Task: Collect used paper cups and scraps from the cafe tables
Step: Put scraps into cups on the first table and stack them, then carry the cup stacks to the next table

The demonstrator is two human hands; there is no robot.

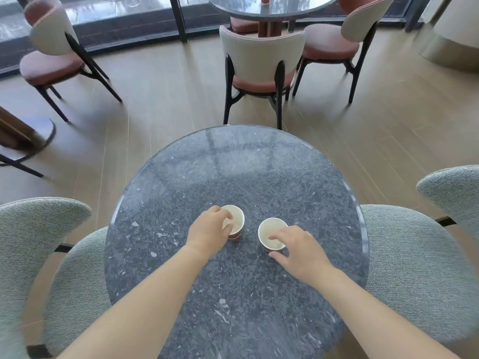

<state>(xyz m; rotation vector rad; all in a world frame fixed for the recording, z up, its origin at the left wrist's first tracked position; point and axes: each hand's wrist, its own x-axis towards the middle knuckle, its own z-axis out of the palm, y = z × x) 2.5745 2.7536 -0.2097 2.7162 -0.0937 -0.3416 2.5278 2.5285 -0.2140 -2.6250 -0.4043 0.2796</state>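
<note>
Table (233,164): far half open to reach. Mid-table, cup (236,221) and second cup (269,231) stand apart, narrow gap between. Grey chair (39,229) crowds left edge, another chair (414,255) right edge.

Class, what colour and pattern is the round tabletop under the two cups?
The tabletop is dark grey, pale-flecked stone; head view.

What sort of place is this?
Probably a cafe seating area: a round near table, a second table beyond, padded chairs around both, and two paper cups, left cup and right cup, on the near one.
</note>
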